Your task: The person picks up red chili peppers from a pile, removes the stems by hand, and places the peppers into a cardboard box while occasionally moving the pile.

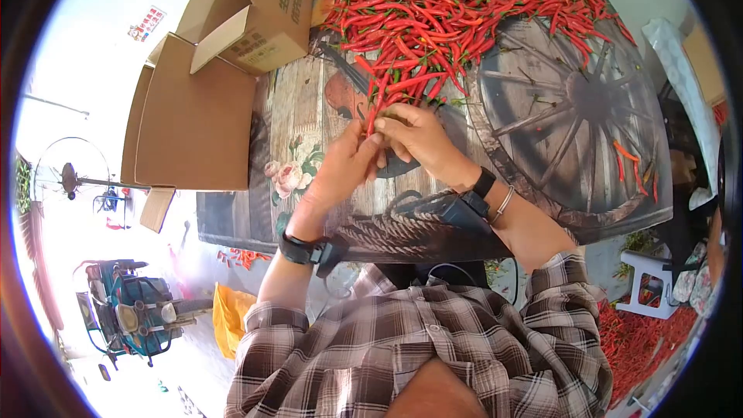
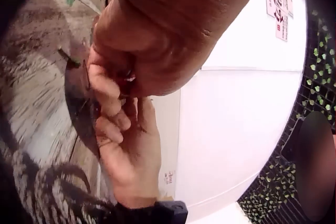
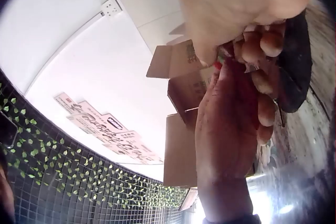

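Note:
Both hands meet over the near edge of a big heap of red chili peppers (image 1: 464, 11). My left hand (image 1: 346, 161) grips one or more chili peppers (image 1: 372, 114) that point away from me. The right hand (image 1: 422, 139) pinches at the same peppers from the other side, its fingertips against the left thumb. Up close in the right wrist view, a small red bit of pepper (image 3: 218, 65) with green beside it shows between the two hands. Curled fingers hide most of what is held in the left wrist view.
An open cardboard box (image 1: 197, 124) stands at the table's left edge. Several loose peppers (image 1: 636, 156) and stems lie on the printed tablecloth (image 1: 534, 193) to the right. A white stool (image 1: 648, 285) and more peppers (image 1: 646, 344) are on the floor at the right.

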Action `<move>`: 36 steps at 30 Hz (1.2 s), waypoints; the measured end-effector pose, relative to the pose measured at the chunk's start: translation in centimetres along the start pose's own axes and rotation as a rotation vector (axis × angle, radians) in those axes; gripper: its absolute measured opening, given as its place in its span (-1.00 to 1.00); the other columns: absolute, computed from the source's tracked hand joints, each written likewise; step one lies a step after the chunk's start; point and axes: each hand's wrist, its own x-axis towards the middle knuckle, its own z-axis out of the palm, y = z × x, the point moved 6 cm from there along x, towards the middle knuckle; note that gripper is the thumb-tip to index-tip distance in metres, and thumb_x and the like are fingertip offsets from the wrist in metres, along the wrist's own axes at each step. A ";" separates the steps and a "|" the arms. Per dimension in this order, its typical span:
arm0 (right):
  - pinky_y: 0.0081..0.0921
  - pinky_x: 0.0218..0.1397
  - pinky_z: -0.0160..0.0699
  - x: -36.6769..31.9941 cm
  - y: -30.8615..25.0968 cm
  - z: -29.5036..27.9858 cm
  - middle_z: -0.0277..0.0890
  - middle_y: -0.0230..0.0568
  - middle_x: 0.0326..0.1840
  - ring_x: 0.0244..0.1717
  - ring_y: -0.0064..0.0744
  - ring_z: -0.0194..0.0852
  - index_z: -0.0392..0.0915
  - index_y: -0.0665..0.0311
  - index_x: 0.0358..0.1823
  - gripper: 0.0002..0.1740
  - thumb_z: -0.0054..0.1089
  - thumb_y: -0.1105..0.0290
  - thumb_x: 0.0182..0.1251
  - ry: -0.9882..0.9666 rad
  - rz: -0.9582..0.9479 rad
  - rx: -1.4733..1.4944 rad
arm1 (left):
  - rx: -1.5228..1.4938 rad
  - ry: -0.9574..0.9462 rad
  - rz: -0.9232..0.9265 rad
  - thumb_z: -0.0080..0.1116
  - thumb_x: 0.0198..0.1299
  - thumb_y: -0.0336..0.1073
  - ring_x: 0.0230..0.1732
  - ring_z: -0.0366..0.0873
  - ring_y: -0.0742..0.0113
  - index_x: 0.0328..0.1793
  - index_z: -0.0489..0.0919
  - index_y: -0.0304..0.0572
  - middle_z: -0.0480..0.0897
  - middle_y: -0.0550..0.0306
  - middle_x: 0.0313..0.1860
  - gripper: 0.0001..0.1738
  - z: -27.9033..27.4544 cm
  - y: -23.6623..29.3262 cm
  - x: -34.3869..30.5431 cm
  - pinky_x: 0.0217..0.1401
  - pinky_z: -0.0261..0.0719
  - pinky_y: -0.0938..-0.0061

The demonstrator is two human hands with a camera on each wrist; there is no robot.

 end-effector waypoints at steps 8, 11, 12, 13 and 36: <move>-0.72 -0.66 0.08 0.0 0.3 -0.7 0.40 -0.50 -0.57 -0.66 -0.80 0.19 0.53 0.31 -0.28 -0.78 0.06 0.29 0.40 0.015 -0.026 -0.102 | 0.054 0.091 0.078 0.04 0.34 -0.30 -0.51 0.30 0.61 -0.04 0.52 -0.30 0.43 0.34 -0.52 -0.78 -0.4 -0.7 -0.5 -0.46 0.32 0.65; -0.71 -0.68 0.04 -0.1 0.4 -0.2 0.40 -0.50 -0.56 -0.68 -0.81 0.15 0.52 0.28 -0.27 -0.77 0.02 0.26 0.42 0.011 0.041 0.047 | 0.080 0.026 0.162 0.05 0.34 -0.30 -0.44 0.33 0.59 0.00 0.53 -0.29 0.45 0.33 -0.46 -0.77 -0.4 -0.1 -0.8 -0.39 0.34 0.63; -0.70 -0.70 0.02 -0.2 0.6 0.1 0.40 -0.50 -0.55 -0.70 -0.81 0.14 0.51 0.26 -0.26 -0.76 0.00 0.25 0.43 -0.005 0.117 0.200 | 0.081 0.024 0.162 0.05 0.34 -0.30 -0.44 0.33 0.59 0.00 0.53 -0.29 0.45 0.33 -0.46 -0.77 -0.7 0.3 -0.8 -0.39 0.34 0.63; -0.70 -0.70 0.02 -0.3 0.2 0.1 0.40 -0.50 -0.55 -0.70 -0.81 0.14 0.51 0.26 -0.26 -0.76 0.00 0.25 0.43 -0.003 0.116 0.202 | 0.142 -0.020 0.131 0.05 0.33 -0.31 -0.41 0.34 0.58 0.01 0.53 -0.29 0.46 0.32 -0.43 -0.77 -0.9 0.5 -1.0 -0.36 0.35 0.62; -0.66 -0.64 0.23 0.7 1.9 -0.9 0.38 -0.40 -0.67 -0.72 -0.63 0.30 0.44 0.30 -0.31 -0.70 -0.13 0.23 0.47 -0.078 0.085 0.183 | 0.440 0.081 0.180 0.27 0.16 -0.28 -0.39 0.47 0.59 -0.04 0.60 -0.31 0.62 0.22 -0.38 -0.70 -4.0 1.9 8.3 -0.33 0.45 0.58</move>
